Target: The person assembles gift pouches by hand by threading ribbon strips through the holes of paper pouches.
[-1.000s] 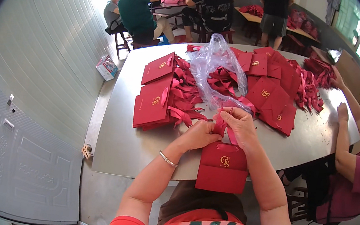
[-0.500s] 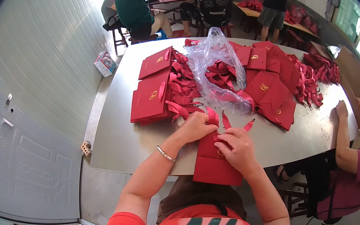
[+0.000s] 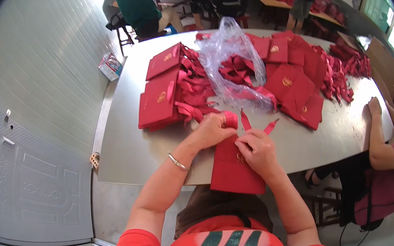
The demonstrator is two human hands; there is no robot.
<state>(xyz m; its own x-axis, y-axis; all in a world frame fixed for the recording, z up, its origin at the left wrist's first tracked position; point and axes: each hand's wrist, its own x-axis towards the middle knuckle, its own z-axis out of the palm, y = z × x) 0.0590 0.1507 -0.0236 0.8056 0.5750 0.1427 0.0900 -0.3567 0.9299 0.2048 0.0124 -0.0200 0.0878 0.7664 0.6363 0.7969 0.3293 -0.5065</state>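
Pinching ribbon [image 3: 230, 119]: the fingers of your left hand [image 3: 212, 132] grasp it; hold it snug, keeping the 2 tails [image 3: 244, 120] flat and even.
Red bag [image 3: 238, 178]: flat at the near edge of the desk [image 3: 133, 162], top pointing away, long axis seemingly running toward you.
Right hand [image 3: 258, 152]: fingers bent over the bag; you cannot tell what they grasp.

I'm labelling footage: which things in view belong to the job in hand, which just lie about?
Job, apparently:
red gift bag under the right hand
pink ribbon loop at the left hand
stacked gift bags, left
piled gift bags, right
metal table

Lying about, apparently:
clear plastic bag
carton by the wall
brown cardboard, far right
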